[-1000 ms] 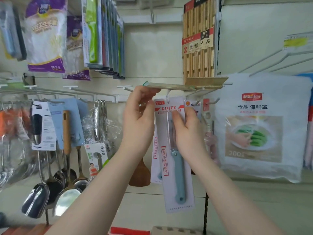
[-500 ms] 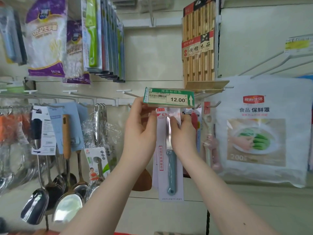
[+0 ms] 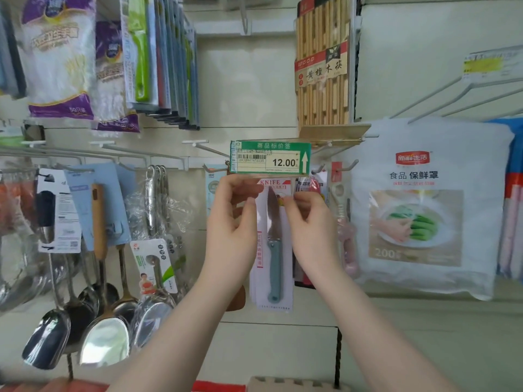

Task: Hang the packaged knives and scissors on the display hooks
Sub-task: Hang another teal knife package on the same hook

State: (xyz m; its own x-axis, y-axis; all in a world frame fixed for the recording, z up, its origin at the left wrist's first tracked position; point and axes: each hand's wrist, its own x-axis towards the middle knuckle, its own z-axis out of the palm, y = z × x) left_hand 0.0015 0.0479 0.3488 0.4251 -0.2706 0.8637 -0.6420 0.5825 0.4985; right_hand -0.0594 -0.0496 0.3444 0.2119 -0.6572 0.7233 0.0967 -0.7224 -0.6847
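Both forearms are raised from the lower edge of the view, and the two hands are held close together at the same height, backs turned to the camera. The left hand (image 3: 233, 222) is curled on the upper left edge of the packaged knife (image 3: 274, 250), with its thumb laid along the front of the card and its index finger bent over the top corner. The right hand (image 3: 310, 222) is pinched on the upper right edge, thumb tip on the front. The card is held upright between the hands, with the blade pointed up and the grey-green handle seen between the two wrists. Just above the fingertips a green price tag (image 3: 270, 158) is seen. The card's top edge is hidden behind it, so whether the card is hung cannot be told. More cards are stacked behind the held one and are mostly covered. A pink item (image 3: 349, 250) beside the right hand is too blurred to be made out. Ladles (image 3: 104, 338) are hung left of the left hand, the leftmost cut off by the frame's edge.
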